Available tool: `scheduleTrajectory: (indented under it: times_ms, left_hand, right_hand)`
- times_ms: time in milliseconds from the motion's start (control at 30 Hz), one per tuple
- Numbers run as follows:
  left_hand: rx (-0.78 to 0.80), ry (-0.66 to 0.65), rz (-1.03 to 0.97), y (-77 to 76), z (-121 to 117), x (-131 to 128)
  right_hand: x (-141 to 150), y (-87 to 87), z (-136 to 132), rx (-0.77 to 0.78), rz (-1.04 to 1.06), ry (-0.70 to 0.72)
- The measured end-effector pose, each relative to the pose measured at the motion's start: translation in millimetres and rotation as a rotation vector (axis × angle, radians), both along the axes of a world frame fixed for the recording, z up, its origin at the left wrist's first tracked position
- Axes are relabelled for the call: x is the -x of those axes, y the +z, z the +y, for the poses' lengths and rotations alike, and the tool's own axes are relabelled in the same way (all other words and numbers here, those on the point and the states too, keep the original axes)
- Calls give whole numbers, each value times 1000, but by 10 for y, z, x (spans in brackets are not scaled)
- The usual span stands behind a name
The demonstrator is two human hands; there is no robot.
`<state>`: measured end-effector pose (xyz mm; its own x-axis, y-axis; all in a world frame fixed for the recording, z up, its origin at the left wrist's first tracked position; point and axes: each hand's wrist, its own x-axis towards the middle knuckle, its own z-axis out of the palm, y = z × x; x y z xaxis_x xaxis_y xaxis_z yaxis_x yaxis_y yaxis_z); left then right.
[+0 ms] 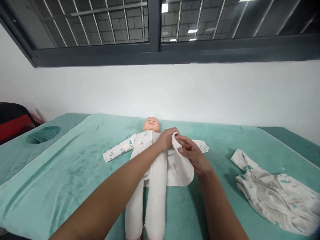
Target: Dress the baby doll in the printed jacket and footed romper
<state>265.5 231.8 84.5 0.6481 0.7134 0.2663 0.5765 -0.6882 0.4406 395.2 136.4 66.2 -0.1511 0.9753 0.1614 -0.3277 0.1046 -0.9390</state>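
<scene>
A baby doll [151,124] lies face up on the green bed cover, its white legs pointing toward me. Around its upper body is a white printed baby shirt [142,141], with one sleeve stretched out to the left and the other partly seen to the right. The shirt's right front panel is lifted and folded back. My left hand [168,138] pinches the edge of that panel near the doll's chest. Just right of it, my right hand [193,153] has its fingers closed on the same edge. The doll's right-side arm is hidden.
A crumpled printed baby garment [277,193] lies on the green cover [75,166] at the right. The cover has a round hole [43,134] at the far left, near a black and red object [15,121]. Behind the bed stands a white wall [175,90] below a dark-framed window.
</scene>
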Motion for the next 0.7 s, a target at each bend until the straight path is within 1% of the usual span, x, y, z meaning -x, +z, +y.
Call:
scheduleTrajectory:
  times_ms: [100, 200, 267, 300, 333, 400, 500, 567, 633, 700]
  left_hand:
    - [-8, 15, -161, 93, 30, 214]
    - [-39, 66, -254, 141, 64, 500]
    - [-70, 121, -291, 130, 81, 686]
    - [-84, 157, -299, 113, 86, 768]
    - [-96, 191, -301, 91, 87, 842]
    - [-110, 238, -293, 39, 70, 963]
    - [-124, 244, -289, -58, -31, 1125]
    - [-145, 256, -301, -160, -147, 1265]
    - [-162, 308, -306, -310, -279, 1449]
    - [-155, 395, -297, -496, -399, 1653]
  right_hand:
    - [64, -32, -2, -69, -58, 134]
    - [154, -44, -14, -107, -66, 378]
    - [205, -44, -30, -111, -80, 517]
    - [221, -46, -38, -112, -88, 549]
    - [228, -49, -43, -114, -89, 544]
    - [213, -64, -39, -104, -83, 444]
    - [149, -99, 12, -51, -39, 192]
    - [117, -137, 70, -9, -31, 39]
    - [123, -194, 135, 22, -102, -83]
    - [170, -271, 196, 63, -305, -203]
